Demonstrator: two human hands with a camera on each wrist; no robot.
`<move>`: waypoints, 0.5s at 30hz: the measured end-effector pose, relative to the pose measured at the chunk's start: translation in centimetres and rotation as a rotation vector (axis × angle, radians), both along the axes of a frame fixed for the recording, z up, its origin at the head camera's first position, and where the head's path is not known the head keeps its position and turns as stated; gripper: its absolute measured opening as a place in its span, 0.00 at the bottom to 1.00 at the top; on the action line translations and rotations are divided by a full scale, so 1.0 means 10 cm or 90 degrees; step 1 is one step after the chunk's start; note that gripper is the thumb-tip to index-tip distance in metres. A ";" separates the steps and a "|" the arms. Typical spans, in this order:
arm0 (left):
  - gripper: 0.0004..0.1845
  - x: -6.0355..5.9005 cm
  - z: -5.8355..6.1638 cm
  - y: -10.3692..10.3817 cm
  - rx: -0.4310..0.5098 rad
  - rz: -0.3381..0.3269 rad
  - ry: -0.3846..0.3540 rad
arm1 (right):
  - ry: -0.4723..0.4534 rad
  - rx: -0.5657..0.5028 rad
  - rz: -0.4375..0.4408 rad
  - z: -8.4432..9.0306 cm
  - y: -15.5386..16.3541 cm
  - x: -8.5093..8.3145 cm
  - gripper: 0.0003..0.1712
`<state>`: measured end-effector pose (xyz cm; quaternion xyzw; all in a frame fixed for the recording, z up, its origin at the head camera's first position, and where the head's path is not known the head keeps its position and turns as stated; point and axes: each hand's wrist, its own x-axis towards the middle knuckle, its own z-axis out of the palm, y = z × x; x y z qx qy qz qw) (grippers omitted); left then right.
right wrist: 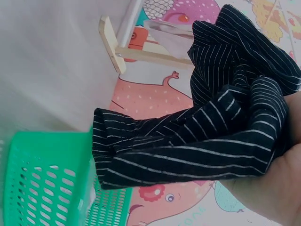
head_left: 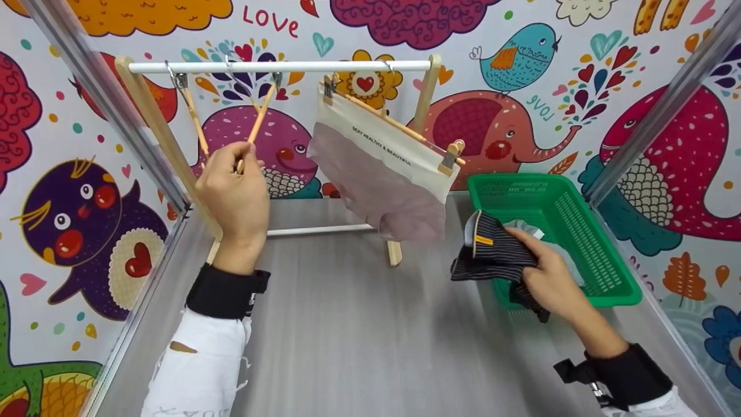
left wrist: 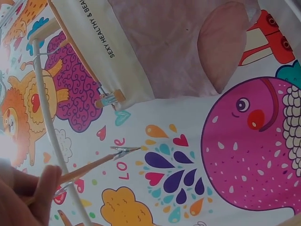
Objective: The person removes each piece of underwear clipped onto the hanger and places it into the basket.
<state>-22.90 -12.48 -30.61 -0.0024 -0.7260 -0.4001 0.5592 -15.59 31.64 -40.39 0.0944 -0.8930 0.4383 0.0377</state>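
My left hand grips a wooden clip hanger below the rack's white rail. In the left wrist view, a metal clip at the end of this hanger holds nothing. My right hand holds a bunched black garment with thin white stripes and an orange tag, in front of the green basket. Folds of it spread out from the fingers in the right wrist view; its exact kind is unclear. Cream-and-mauve underpants hang tilted from another hanger, clipped at both waistband ends.
The green perforated basket stands at the right with some light grey cloth inside. The wooden rack's foot rests on the grey table. Metal posts and cartoon-printed walls enclose the space.
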 end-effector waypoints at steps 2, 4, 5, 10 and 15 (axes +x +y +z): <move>0.09 -0.01 -0.01 0.00 -0.005 -0.001 -0.019 | 0.015 0.011 -0.008 0.04 0.03 0.00 0.44; 0.08 -0.02 -0.02 -0.01 -0.006 -0.004 -0.022 | 0.027 0.024 -0.017 0.08 0.05 -0.01 0.45; 0.07 -0.03 -0.03 -0.01 -0.001 -0.004 -0.025 | 0.030 0.028 -0.020 0.09 0.06 -0.01 0.45; 0.06 -0.05 -0.07 -0.01 -0.005 -0.009 -0.014 | 0.034 0.035 -0.033 0.14 0.13 -0.05 0.44; 0.08 -0.05 -0.12 -0.02 -0.017 -0.007 -0.031 | 0.022 0.025 -0.037 0.14 0.20 -0.12 0.43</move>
